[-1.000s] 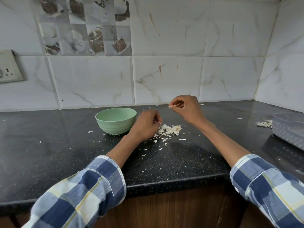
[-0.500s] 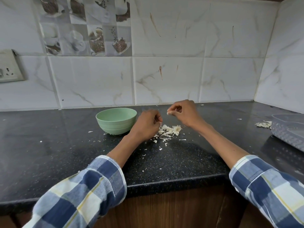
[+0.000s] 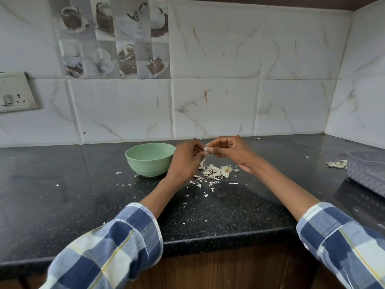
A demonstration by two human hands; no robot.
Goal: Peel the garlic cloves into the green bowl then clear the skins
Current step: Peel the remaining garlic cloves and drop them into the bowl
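A black speckled desk (image 3: 62,201) carries a green bowl (image 3: 150,159) toward its back edge. Just right of the bowl, the left hand (image 3: 185,159) and right hand (image 3: 229,151) meet, fingers pinching a garlic clove (image 3: 206,148) above a heap of skins (image 3: 216,172).

left hand (image 3: 185,159), right hand (image 3: 229,150), pinching garlic clove (image 3: 206,148)

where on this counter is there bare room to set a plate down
Left of the green bowl, the black counter lies bare but for specks. Crowded: the skin pile under both hands, and the far right by the clear tray.
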